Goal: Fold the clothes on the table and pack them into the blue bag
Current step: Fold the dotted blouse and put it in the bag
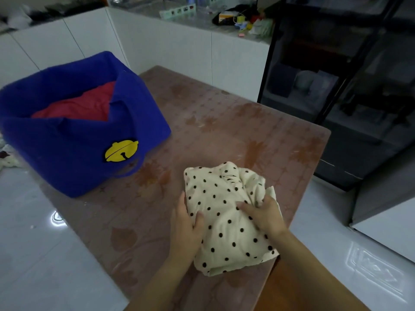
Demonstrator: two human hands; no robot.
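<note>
On the patterned table [247,131], the blue bag [67,153] stands open at the left, a red garment [76,106] inside. Near the front edge lies the folded polka-dot garment [215,194], soft, light and likely to unfold. The left hand [186,223] and right hand [265,216] clasp its opposite sides, probably the safest hold.

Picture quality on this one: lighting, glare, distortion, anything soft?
Head view: dim, bluish light; white glare patches on the floor tiles; wide-angle bending along the table edges and white cabinets; clutter on the far counter is soft; left hand, right hand and polka-dot garment are reasonably sharp.
</note>
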